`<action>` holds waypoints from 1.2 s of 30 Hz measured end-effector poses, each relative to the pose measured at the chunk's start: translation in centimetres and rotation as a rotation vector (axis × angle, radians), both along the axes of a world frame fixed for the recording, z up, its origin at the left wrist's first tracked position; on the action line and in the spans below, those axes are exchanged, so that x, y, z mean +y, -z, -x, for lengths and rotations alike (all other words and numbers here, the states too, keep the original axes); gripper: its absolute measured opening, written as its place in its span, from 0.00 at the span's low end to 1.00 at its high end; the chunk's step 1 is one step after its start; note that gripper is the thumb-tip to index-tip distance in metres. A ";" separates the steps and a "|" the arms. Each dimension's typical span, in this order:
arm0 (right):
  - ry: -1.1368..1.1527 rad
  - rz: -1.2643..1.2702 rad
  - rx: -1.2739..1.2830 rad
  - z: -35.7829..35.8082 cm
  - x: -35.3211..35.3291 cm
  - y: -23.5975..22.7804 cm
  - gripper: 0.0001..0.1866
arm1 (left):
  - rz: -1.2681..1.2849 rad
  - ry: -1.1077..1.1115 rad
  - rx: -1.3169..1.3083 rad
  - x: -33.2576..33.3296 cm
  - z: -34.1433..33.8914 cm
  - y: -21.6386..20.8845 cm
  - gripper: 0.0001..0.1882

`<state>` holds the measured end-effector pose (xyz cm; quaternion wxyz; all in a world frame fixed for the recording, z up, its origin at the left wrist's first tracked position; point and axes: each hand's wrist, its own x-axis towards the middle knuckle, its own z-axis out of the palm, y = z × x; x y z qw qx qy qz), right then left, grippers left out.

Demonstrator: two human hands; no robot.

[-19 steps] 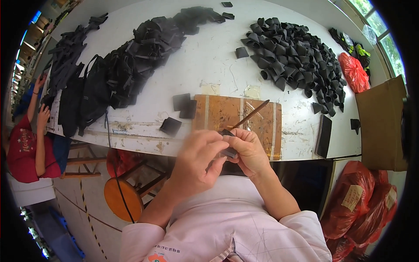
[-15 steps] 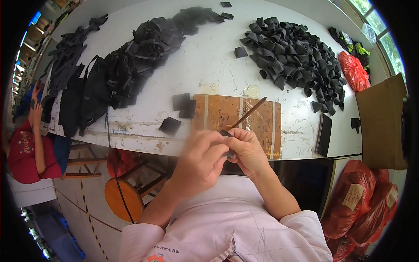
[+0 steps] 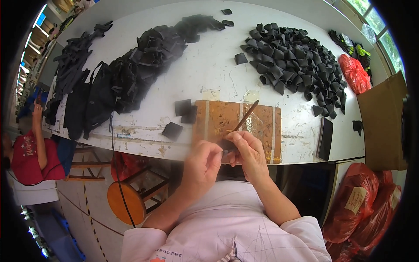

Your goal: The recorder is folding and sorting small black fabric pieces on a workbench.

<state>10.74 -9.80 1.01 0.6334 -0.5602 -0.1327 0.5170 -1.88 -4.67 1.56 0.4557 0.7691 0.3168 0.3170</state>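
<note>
In front of my body, both hands meet over the near edge of the table. My left hand point(image 3: 202, 163) is closed in a pinch at the left edge of a small black piece of fabric-like material point(image 3: 226, 144). My right hand point(image 3: 252, 157) is closed round that piece's other side and also grips a slim brown stick point(image 3: 248, 115), which points up and to the right. Fingers hide most of the black piece. Beneath and beyond them lies a brown board point(image 3: 214, 114) with tape strips. Flat black pieces point(image 3: 173, 130) rest to its left.
A heap of curled black pieces point(image 3: 292, 59) covers the back right; piles of black strips point(image 3: 148, 56) spread across the left. A dark block point(image 3: 325, 139) stands near the right edge, beside a cardboard box point(image 3: 382, 122). Red bags point(image 3: 353, 205) and a stool point(image 3: 126, 203) stand below. A person point(image 3: 35, 157) sits at left.
My left hand has moved slightly down and away from the right, its fingers now pinching lower. The stick has tilted more upright. The view has shifted a little.
</note>
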 end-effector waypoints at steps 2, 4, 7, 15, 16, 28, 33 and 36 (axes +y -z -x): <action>0.246 -0.002 -0.454 0.4 -0.6 -0.5 0.07 | 0.412 -0.120 -0.152 -0.2 -0.3 -0.2 0.01; 0.169 -0.126 -0.748 0.2 -2.1 -0.2 0.06 | 0.560 -0.145 -0.250 -0.1 -0.5 0.0 0.01; 0.037 -0.314 -1.087 0.6 -2.0 -0.7 0.04 | 0.706 -0.122 -0.388 -0.5 -1.0 -0.3 0.02; 0.053 -0.315 -1.182 0.8 -1.4 0.0 0.04 | -0.278 -0.247 -0.103 -1.0 -2.4 0.5 0.05; 0.056 -0.289 -1.232 0.9 -1.3 -0.2 0.05 | -0.278 -0.292 -0.111 -1.2 -2.5 0.5 0.06; 0.081 -0.136 -0.537 -0.7 -1.3 -1.1 0.02 | 1.227 0.264 -0.594 1.7 -1.0 -1.1 0.12; -0.134 -0.162 0.530 -1.7 -1.8 -1.8 0.04 | 0.865 -0.001 -0.429 0.9 -2.3 -2.1 0.06; -0.114 -0.150 0.411 -1.7 -1.4 -2.2 0.08 | 0.328 -0.221 -0.327 -0.2 -4.0 -0.9 0.04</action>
